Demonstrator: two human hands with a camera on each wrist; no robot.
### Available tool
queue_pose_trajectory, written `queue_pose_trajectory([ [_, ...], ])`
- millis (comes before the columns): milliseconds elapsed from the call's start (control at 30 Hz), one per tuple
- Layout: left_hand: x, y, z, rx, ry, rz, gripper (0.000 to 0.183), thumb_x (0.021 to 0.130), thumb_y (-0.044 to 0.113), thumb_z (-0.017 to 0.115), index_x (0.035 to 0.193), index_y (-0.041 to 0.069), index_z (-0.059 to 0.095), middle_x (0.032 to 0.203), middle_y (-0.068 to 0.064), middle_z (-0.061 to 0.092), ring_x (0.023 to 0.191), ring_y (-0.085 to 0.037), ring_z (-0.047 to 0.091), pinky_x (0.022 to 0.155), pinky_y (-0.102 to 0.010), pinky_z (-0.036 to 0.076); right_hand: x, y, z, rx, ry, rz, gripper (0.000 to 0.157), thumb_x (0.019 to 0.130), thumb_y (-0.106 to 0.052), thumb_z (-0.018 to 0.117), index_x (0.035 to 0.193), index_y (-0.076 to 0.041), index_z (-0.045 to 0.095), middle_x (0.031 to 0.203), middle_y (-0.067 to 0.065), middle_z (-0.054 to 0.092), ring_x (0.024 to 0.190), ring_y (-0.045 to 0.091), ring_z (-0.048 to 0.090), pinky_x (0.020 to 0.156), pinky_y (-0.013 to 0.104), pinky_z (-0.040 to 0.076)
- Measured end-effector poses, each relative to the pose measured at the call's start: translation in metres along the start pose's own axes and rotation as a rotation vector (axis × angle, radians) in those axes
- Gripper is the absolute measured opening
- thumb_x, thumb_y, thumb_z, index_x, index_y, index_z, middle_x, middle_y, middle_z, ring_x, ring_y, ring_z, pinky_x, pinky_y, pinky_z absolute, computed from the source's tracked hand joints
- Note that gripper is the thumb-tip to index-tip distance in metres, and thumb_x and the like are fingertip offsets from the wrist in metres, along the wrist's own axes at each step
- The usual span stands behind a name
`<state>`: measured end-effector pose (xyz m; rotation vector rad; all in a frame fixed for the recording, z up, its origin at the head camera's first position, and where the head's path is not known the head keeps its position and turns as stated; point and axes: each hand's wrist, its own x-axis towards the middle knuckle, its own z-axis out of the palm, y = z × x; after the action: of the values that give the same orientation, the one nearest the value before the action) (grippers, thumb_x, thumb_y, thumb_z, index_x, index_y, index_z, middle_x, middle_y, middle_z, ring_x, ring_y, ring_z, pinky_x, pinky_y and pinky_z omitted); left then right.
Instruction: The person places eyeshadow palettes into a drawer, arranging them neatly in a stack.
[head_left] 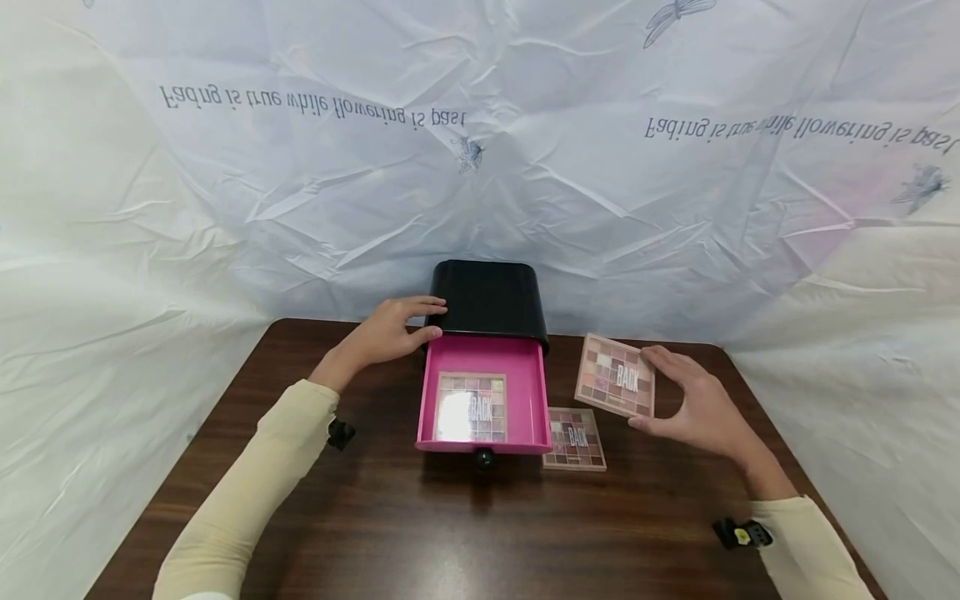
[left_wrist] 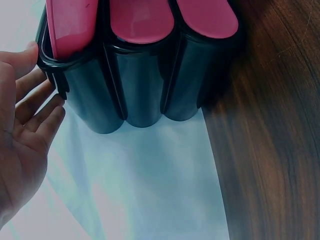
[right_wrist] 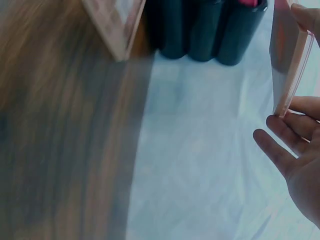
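A black drawer unit (head_left: 489, 296) stands at the back of the table, its pink top drawer (head_left: 525, 392) pulled out. Inside that drawer lies an eyeshadow palette (head_left: 491, 410) marked BACK. My left hand (head_left: 384, 335) rests at the unit's upper left edge, fingers fairly straight; the left wrist view shows its thumb and fingertips by the black casing (left_wrist: 87, 95). To the right of the drawer, my right hand (head_left: 701, 408) pinches another eyeshadow palette (head_left: 600, 375) between thumb and fingers, raised and tilted. A similar palette (head_left: 566, 450) lies on the table beside the drawer, partly hidden by it.
The dark wooden table (head_left: 480, 542) extends around the unit. White printed sheeting (head_left: 337, 183) hangs behind and at both sides, close to the table's edges. A round black knob (head_left: 483, 459) sticks out from the drawer front. Lower pink drawers (left_wrist: 142, 22) show in the left wrist view.
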<state>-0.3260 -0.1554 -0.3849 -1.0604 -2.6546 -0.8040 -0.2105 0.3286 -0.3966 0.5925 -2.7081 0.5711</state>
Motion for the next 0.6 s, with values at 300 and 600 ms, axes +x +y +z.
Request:
queue_pose_trajectory([
  [300,-0.001,0.002,-0.001,0.002,0.009,0.002,0.045,0.1,0.031,0.068,0.137,0.007,0.066,0.145,-0.011,0.059,0.136,-0.029,0.054,0.105,-0.048,0.049,0.012,-0.035,-0.001,0.028,-0.003,-0.054,0.107,0.064,-0.048,0.095,0.151,-0.007,0.05,0.152,0.02,0.049,0.138,0.044,0.043,0.101,0.07,0.038],
  [600,-0.001,0.003,-0.001,-0.003,0.018,-0.004,0.044,0.1,0.032,0.069,0.137,0.008,0.067,0.145,-0.01,0.06,0.134,-0.029,0.056,0.103,-0.048,0.051,0.029,-0.067,0.005,0.073,-0.026,-0.118,0.109,0.063,-0.051,0.095,0.152,-0.008,0.049,0.154,0.019,0.047,0.141,0.04,0.042,0.103,0.068,0.039],
])
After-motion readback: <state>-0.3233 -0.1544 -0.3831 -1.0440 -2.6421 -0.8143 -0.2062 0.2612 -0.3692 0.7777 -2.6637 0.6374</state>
